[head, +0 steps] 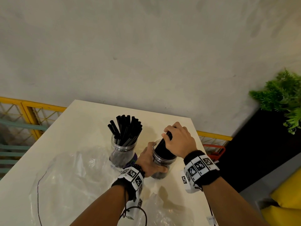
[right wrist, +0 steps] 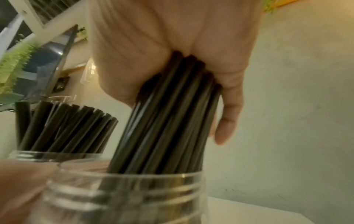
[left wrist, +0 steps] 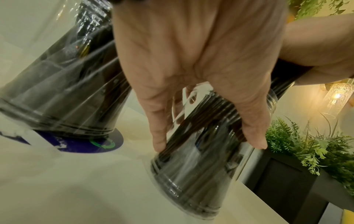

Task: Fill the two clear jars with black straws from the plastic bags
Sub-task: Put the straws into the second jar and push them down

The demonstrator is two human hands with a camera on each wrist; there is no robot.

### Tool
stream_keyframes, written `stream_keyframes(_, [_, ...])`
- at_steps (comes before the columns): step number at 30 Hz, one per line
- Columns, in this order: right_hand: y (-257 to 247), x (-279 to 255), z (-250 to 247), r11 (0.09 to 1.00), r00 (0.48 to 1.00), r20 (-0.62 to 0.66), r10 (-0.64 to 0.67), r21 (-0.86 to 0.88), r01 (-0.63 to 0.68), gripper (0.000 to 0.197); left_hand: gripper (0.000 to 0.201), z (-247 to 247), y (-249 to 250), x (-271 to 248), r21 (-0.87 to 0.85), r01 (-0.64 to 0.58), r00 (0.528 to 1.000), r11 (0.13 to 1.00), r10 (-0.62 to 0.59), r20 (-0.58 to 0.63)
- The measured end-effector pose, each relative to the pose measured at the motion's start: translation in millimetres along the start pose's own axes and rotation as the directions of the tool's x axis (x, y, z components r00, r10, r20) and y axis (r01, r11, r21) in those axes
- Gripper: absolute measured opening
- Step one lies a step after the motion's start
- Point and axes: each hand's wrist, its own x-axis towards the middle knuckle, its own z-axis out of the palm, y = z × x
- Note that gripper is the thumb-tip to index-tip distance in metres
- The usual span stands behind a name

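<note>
Starting from the near edge of the tabletop, crumpled clear plastic bags lie flat on it and look emptied, though I cannot tell if any straw is left inside. Just beyond them the left hand wraps its fingers and thumb around the wall of the nearer clear jar, a clenched grip that steadies the jar; in the left wrist view this jar seems tilted, with its mouth leaning away from the person, but the wide lens makes this uncertain. Directly above the jar mouth the right hand grasps the bundle of black straws near its upper end, fingers curled around it. The lower ends of the bundle are already inside the jar, and the long axis of the bundle runs steeply down and toward the person, almost in line with the axis of the jar. So the jar lies straight below the right grip, and the coming move, as I judge it, is only to let the bundle slide down along this line and then release it. Farther back and to the left, just beside the held jar, the second jar stands on a purple disc, already filled with straws fanning out.
</note>
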Motion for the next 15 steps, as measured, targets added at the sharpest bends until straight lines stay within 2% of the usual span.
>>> stream_keyframes(3, [5, 7, -2, 0.99, 0.99, -0.062, -0.13, 0.039, 0.132, 0.022, 0.11, -1, 2, -2, 0.006, -0.007, 1.0, 1.0, 0.007, -0.001])
stream_keyframes(7, [18, 13, -7, 0.961, 0.969, -0.012, -0.247, 0.128, 0.246, 0.018, 0.103, -2, 3, -3, 0.017, -0.02, 1.0, 1.0, 0.02, 0.006])
stream_keyframes(12, [13, 18, -15, 0.981, 0.949, 0.258, -0.179, -0.021, 0.191, 0.034, 0.102, -3, 5, -6, 0.015, -0.025, 1.0, 1.0, 0.024, 0.012])
stream_keyframes(14, [14, 21, -23, 0.986, 0.946, 0.279, -0.166, 0.044, 0.16, 0.04, 0.103, -3, 6, -7, 0.011, -0.019, 1.0, 1.0, 0.019, 0.009])
stream_keyframes(15, [16, 23, -26, 0.984, 0.957, 0.235, -0.168, 0.099, 0.148, 0.04, 0.103, -3, 6, -8, 0.005, -0.019, 1.0, 1.0, 0.019, 0.007])
